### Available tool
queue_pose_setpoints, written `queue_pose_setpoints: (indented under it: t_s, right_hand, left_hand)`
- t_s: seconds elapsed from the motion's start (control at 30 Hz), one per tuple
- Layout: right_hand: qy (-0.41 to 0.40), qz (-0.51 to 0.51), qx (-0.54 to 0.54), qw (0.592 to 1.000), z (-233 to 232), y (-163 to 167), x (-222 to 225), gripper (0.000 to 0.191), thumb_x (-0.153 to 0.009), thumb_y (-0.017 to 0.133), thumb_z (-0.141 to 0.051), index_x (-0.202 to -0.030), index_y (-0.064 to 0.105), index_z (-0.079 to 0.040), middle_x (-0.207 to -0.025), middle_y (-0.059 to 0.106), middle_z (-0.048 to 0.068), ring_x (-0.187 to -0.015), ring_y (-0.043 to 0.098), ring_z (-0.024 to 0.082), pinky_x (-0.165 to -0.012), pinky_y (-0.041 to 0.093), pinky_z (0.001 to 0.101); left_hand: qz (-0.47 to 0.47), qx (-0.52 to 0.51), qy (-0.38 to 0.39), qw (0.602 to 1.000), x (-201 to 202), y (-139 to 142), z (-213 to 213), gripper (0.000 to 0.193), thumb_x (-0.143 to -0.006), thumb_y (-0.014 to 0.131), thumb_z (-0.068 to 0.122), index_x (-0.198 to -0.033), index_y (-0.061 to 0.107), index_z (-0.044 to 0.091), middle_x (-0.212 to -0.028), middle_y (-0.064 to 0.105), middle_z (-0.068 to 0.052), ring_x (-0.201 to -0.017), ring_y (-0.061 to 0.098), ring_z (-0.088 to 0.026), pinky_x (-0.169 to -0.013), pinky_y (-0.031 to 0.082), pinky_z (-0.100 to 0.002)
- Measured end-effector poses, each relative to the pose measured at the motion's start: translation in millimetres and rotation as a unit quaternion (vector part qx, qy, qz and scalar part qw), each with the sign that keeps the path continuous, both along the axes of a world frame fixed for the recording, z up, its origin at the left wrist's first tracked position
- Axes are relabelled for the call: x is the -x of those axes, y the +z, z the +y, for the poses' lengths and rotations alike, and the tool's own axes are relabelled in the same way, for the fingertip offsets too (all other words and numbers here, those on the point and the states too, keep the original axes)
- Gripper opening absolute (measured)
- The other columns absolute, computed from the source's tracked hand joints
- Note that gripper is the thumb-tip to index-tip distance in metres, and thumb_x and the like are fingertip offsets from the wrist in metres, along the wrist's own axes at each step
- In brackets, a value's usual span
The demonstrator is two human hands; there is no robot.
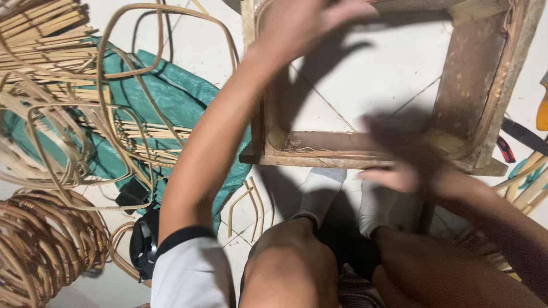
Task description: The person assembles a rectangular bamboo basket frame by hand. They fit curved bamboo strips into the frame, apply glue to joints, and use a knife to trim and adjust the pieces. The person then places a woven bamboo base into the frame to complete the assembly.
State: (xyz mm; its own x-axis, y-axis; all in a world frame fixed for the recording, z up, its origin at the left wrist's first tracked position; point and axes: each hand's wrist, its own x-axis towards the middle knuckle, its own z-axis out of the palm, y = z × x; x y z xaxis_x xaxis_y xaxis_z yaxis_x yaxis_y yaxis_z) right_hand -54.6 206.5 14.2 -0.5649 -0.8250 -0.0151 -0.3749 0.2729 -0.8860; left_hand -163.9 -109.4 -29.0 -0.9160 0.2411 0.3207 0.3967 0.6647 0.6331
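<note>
Head view: my left hand (pixel 302 23) is up at the far left corner of the wooden frame (pixel 479 85), fingers spread and blurred, so I can't tell if it grips anything. My right hand (pixel 394 177) sits low at the frame's near rail, in shadow, grip unclear too. The frame lies flat on the tiled floor (pixel 371 74), just ahead of my socked feet (pixel 319 191). Rattan strips (pixel 68 114) and a green sheet (pixel 182 97) lie to the left.
</note>
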Motion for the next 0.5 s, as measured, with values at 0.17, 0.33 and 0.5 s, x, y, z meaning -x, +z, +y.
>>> queue_pose_setpoints:
  t_s: [0.17, 0.33, 0.5]
  right_hand:
    - [-0.375, -0.127, -0.238, 0.887, 72, 59, 9, 0.062, -0.102, 0.055, -0.021, -0.157, 0.035, -0.001, -0.138, 0.056, 0.024, -0.117, 0.062, 0.034, -0.094, 0.055, 0.0502]
    - [-0.339, 0.204, -0.293, 0.87, 92, 3, 33, 0.072, -0.095, 0.086, -0.017, -0.145, 0.045, 0.015, -0.124, 0.063, 0.032, -0.108, 0.065, 0.042, -0.082, 0.054, 0.0439]
    - [-0.3, 0.02, -0.281, 0.911, 122, -15, 40, 0.038, -0.109, 0.058, -0.02, -0.144, 0.06, -0.007, -0.123, 0.067, 0.029, -0.107, 0.066, 0.035, -0.093, 0.055, 0.0423]
  left_hand:
    - [-0.102, -0.051, 0.295, 0.949, -147, 69, -14, 0.064, -0.103, 0.071, 0.024, -0.148, 0.043, -0.011, -0.141, 0.058, -0.027, -0.134, 0.059, -0.038, -0.114, 0.046, -0.046]
    - [-0.24, -0.096, 0.392, 0.883, -195, 30, 23, 0.07, -0.098, 0.066, 0.02, -0.155, 0.036, -0.009, -0.141, 0.057, -0.032, -0.129, 0.06, -0.039, -0.106, 0.048, -0.041]
    - [-0.18, -0.164, 0.354, 0.903, -199, 17, 9, 0.064, -0.098, 0.071, 0.012, -0.152, 0.042, -0.008, -0.148, 0.057, -0.027, -0.136, 0.057, -0.032, -0.115, 0.045, -0.038]
